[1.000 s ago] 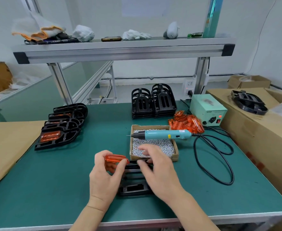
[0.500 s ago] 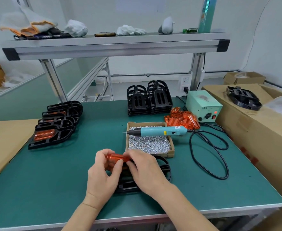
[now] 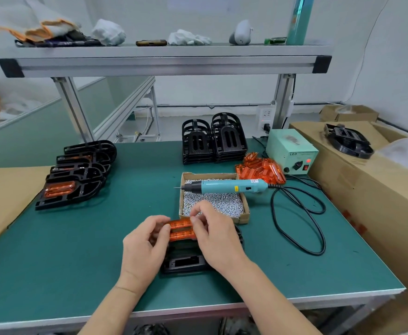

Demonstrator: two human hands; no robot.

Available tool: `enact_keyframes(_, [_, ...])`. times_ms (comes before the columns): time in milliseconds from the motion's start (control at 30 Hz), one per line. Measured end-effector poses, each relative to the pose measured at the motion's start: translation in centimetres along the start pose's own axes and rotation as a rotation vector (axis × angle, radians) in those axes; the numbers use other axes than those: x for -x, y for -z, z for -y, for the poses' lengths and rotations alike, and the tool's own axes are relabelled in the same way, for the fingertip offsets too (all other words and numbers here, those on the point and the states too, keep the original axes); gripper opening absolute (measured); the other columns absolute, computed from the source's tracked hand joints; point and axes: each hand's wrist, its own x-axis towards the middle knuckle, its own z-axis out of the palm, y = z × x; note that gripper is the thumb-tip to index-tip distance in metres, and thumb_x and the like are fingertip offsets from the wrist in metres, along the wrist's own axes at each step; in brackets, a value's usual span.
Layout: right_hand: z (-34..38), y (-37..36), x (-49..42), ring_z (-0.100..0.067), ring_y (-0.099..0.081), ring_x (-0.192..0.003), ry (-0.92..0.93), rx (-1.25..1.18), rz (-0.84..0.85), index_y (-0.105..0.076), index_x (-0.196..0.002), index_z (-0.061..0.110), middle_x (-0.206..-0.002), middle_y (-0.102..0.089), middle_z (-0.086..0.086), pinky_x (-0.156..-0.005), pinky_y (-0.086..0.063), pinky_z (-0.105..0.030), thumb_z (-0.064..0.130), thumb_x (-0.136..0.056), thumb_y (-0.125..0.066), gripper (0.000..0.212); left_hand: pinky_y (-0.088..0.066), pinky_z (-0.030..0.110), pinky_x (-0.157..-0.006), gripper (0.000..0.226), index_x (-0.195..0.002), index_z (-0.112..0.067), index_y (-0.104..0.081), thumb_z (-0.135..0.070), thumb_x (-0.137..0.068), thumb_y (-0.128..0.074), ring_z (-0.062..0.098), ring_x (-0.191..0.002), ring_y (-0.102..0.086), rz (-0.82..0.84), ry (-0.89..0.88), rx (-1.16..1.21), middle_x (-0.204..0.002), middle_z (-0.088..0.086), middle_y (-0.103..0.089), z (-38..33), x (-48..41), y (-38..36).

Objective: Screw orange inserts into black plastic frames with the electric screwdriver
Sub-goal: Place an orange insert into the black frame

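Nearest, cut off by the bottom edge: two bare forearms. Left hand with fingers curled, pinching the left end of an orange insert. Right hand curled over the right end, fingertips pinching its top edge. Possibly something small between those fingertips; impossible to tell.

Insert translucent and ribbed, two long lobes side by side, held directly over a black plastic frame on the green mat. Touching the frame or just above it: unclear. Most of the frame hidden under both palms, only a matte rectangular end with a slot showing toward the wrists.

Just beyond the right knuckles, a shallow cardboard tray heaped with small silvery screws. Across its far part, a teal electric screwdriver, bit pointing left, black cable looping off to the right of the right hand. Farther right, spare orange inserts in a glossy loose pile, beside a pale green power box.

Far beyond the hands, two stacks of empty frames. Far left of the left hand, an overlapping row of frames, the nearest fitted with an orange piece.
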Motion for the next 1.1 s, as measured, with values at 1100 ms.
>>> enact_keyframes(1100, [1.2,2.6,0.7,-0.025,-0.060,-0.105,-0.061,0.603,0.292,-0.066,-0.106,0.022,-0.112,-0.068,-0.001,-0.085,-0.048,-0.037,0.024,-0.096,-0.057,0.014,-0.043,0.026,-0.060,0.029,-0.061,-0.031,-0.060,-0.010,-0.077,-0.074,0.011,-0.067,-0.054,0.194,0.109,-0.151,-0.065,-0.010,-0.055,0.8,-0.7,-0.4])
